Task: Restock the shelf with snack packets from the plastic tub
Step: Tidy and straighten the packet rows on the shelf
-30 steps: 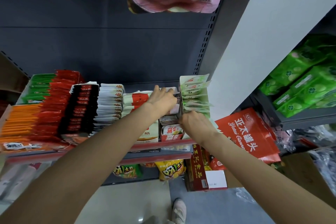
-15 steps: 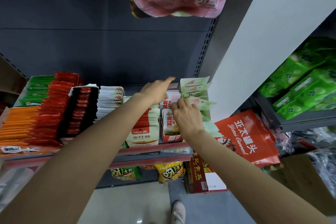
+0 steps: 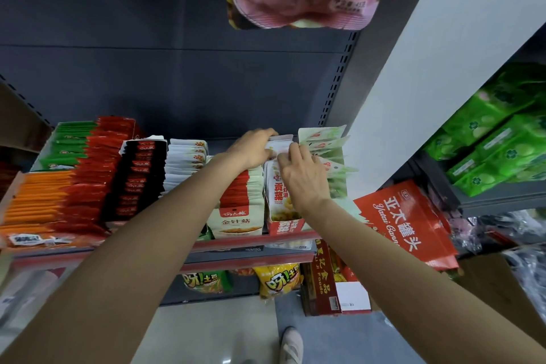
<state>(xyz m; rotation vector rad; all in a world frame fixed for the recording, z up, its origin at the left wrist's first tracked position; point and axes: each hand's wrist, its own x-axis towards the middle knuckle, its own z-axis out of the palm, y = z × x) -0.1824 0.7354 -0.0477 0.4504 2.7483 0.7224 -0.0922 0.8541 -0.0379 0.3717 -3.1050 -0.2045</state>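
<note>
Left hand (image 3: 253, 148) and right hand (image 3: 304, 176) both pinching the row of white-and-red foil snack packets (image 3: 279, 186) standing in its box, hands on either side, on the red-edged metal shelf (image 3: 251, 244)

Arms: both bare to the frame's edge, no sleeves in view
Left hand (image 3: 254, 148): bare, no glove (no ring or watch seen)
Right hand (image 3: 304, 177): bare, no glove
Shoe (image 3: 291, 346): pale, laced

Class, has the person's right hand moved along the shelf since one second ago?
Yes. The right hand has moved from the red shelf edge towards the back, deeper into the white snack packets.
</note>
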